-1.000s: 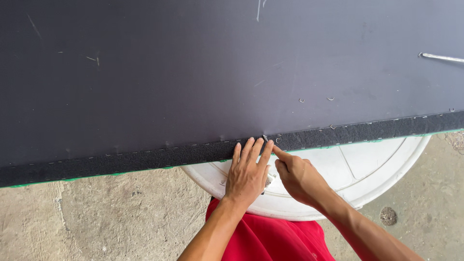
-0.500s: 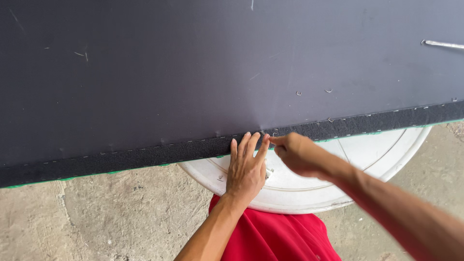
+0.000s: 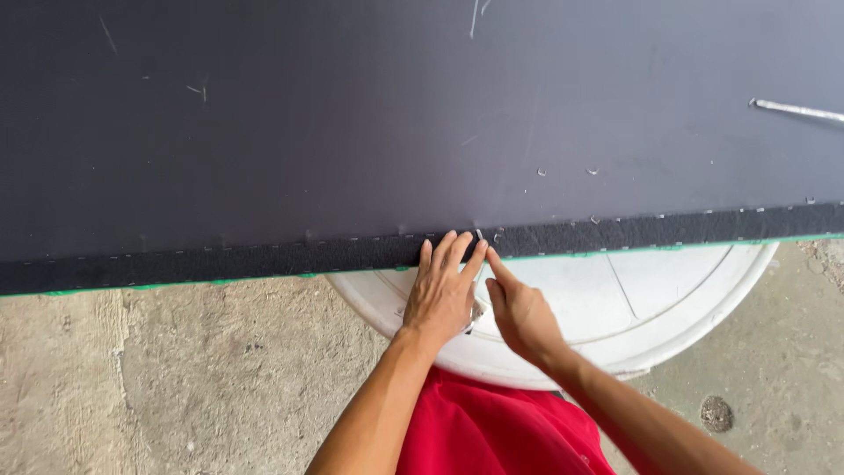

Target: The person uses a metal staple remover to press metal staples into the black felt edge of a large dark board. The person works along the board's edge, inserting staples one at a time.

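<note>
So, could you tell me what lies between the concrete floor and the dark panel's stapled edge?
In the head view, a white round plastic top sits under the edge strip, above the concrete floor.

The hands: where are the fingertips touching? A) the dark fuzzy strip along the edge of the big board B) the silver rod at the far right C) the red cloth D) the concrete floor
A: the left hand lies flat with its fingers up against the dark strip at the board's edge, and the right hand points a finger at the same spot.
</note>
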